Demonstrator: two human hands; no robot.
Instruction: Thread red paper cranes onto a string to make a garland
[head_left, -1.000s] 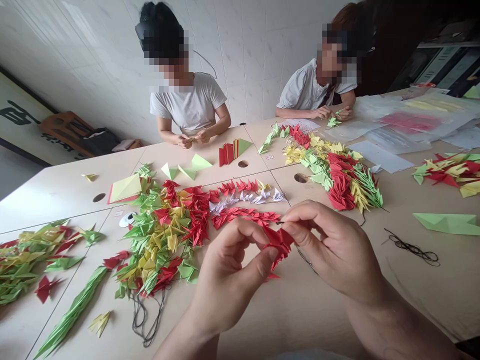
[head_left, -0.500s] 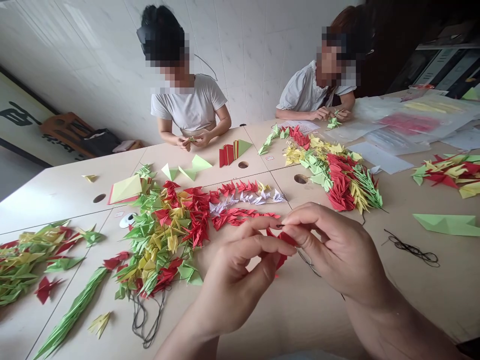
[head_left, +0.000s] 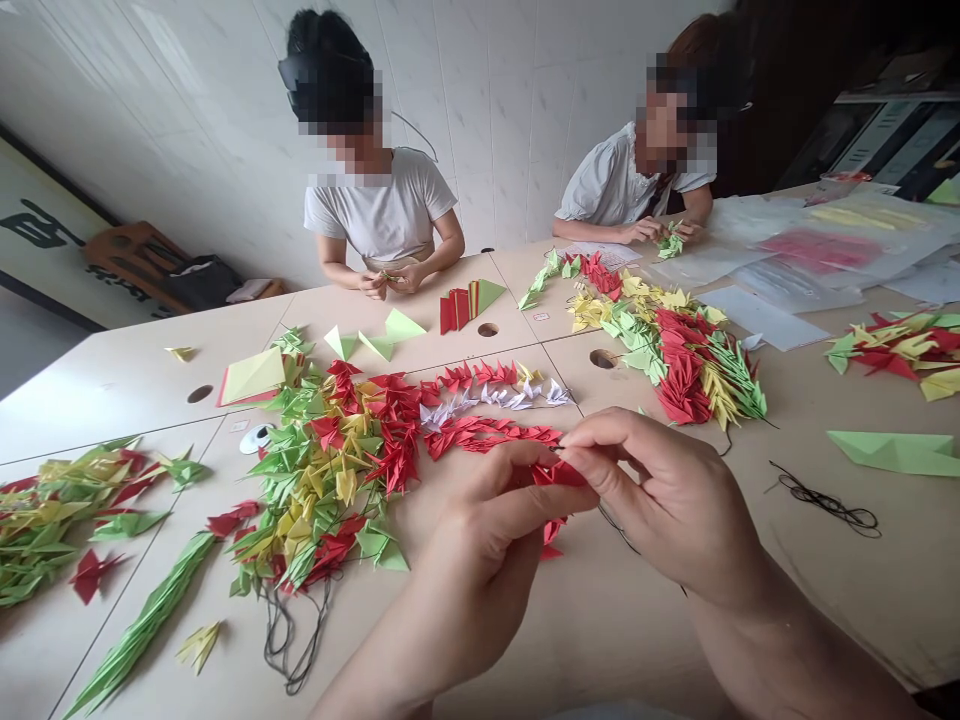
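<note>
My left hand (head_left: pixel 487 540) is closed around a red folded paper crane (head_left: pixel 555 480), which shows between my fingers. My right hand (head_left: pixel 667 500) pinches a thin dark needle (head_left: pixel 559 449) at the crane's top, and a black thread (head_left: pixel 619 530) trails down from under this hand. Both hands hover just above the beige table (head_left: pixel 600 620). Right behind them lies a string of red cranes (head_left: pixel 487 435), with a white and red string (head_left: pixel 510 390) beyond it.
A heap of green, yellow and red cranes (head_left: pixel 330 470) lies left of my hands, more piles (head_left: pixel 675 350) to the right. A loose black thread (head_left: pixel 825 500) and green paper (head_left: pixel 892 450) lie at right. Two people fold paper across the table.
My left hand has shifted its fingers over the red crane, covering more of it. My right hand keeps its pinch at the crane's top and has barely moved.
</note>
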